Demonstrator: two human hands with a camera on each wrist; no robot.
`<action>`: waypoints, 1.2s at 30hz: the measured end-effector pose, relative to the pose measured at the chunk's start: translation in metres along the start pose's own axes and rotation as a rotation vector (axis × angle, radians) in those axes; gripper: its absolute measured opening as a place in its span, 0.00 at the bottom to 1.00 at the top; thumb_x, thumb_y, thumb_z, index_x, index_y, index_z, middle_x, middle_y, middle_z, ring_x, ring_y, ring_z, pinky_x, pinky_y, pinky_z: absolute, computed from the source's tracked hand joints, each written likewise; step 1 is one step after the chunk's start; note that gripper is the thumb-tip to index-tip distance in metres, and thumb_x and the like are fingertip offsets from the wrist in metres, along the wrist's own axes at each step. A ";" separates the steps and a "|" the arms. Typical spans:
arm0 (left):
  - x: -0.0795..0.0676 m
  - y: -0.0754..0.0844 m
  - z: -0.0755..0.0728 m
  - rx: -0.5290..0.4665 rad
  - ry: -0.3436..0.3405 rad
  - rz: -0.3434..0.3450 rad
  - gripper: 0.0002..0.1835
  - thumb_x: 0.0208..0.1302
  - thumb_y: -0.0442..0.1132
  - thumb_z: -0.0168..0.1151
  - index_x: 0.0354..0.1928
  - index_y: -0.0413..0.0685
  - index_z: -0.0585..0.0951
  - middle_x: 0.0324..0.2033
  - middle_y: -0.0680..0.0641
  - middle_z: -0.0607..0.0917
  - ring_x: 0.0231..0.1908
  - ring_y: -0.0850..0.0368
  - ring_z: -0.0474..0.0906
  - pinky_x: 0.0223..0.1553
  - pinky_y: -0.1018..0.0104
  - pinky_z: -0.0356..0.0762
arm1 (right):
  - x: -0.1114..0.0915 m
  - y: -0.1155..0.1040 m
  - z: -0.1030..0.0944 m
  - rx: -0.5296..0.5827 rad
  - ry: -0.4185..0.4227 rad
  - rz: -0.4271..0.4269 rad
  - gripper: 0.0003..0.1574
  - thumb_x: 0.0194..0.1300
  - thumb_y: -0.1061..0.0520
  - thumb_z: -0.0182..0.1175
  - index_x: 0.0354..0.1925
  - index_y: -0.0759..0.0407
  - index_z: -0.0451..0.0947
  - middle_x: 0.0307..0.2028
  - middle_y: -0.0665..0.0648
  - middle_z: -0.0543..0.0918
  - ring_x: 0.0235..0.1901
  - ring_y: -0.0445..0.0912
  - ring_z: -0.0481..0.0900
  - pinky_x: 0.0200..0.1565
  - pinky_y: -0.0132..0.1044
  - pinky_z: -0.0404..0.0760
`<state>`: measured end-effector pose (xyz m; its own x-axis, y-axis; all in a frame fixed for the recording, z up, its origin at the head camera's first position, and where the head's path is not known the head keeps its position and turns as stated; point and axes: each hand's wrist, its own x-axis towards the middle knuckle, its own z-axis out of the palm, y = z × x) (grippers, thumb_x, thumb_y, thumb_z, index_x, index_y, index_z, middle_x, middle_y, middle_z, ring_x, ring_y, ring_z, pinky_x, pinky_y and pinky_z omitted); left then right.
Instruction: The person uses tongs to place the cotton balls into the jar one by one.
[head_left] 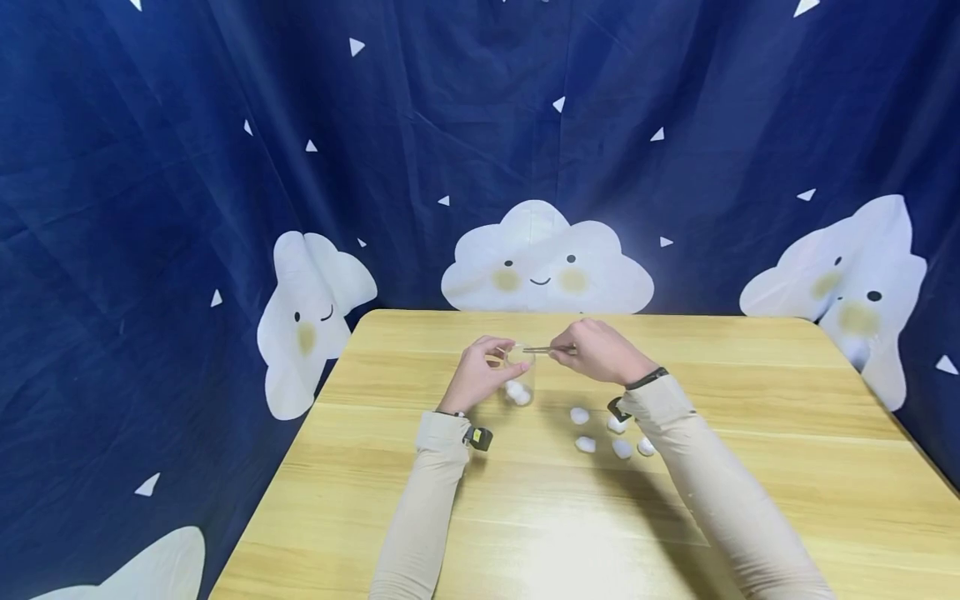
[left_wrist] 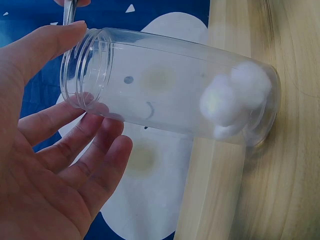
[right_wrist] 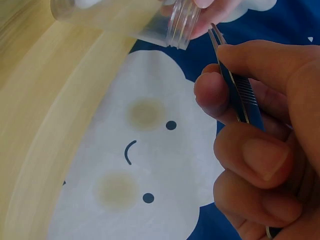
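A clear plastic jar (head_left: 528,375) with a threaded mouth stands upright on the table. My left hand (head_left: 477,373) holds it near the mouth, thumb on one side and fingers on the other. White cotton balls (left_wrist: 227,100) lie at the bottom of the jar. In my right hand (head_left: 600,350) are metal tweezers (right_wrist: 244,95), pinched between thumb and fingers. Their tips are right at the jar's mouth, and no cotton ball shows between them in the right wrist view.
Several loose cotton balls (head_left: 586,445) lie on the wooden table (head_left: 375,500), near and partly behind my right wrist. A dark blue curtain (head_left: 480,125) with cloud faces hangs along the table's far edge and sides.
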<state>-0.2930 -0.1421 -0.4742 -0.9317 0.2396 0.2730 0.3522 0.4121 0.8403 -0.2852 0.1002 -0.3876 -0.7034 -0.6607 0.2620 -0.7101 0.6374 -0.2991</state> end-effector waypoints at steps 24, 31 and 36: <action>0.000 0.002 -0.002 0.005 -0.005 -0.007 0.31 0.58 0.51 0.78 0.60 0.44 0.83 0.56 0.46 0.85 0.53 0.51 0.84 0.55 0.58 0.86 | -0.044 0.023 -0.004 0.041 -0.009 0.138 0.31 0.71 0.59 0.63 0.16 0.46 0.60 0.17 0.41 0.56 0.18 0.34 0.54 0.25 0.28 0.55; -0.001 0.002 -0.002 0.000 -0.004 -0.005 0.31 0.59 0.51 0.78 0.61 0.43 0.83 0.56 0.45 0.85 0.53 0.51 0.84 0.55 0.57 0.86 | -0.054 0.026 -0.002 0.040 0.008 0.141 0.32 0.71 0.58 0.63 0.16 0.45 0.58 0.17 0.40 0.54 0.18 0.33 0.53 0.25 0.28 0.55; -0.001 0.001 -0.001 -0.001 -0.006 -0.001 0.32 0.59 0.51 0.77 0.61 0.42 0.82 0.56 0.45 0.85 0.52 0.50 0.83 0.56 0.54 0.86 | -0.061 0.030 0.001 0.035 0.007 0.152 0.32 0.72 0.57 0.63 0.16 0.44 0.57 0.17 0.40 0.53 0.17 0.33 0.53 0.24 0.28 0.54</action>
<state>-0.2919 -0.1427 -0.4728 -0.9314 0.2447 0.2696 0.3515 0.4114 0.8409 -0.2639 0.1593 -0.4133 -0.8032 -0.5547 0.2173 -0.5938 0.7159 -0.3672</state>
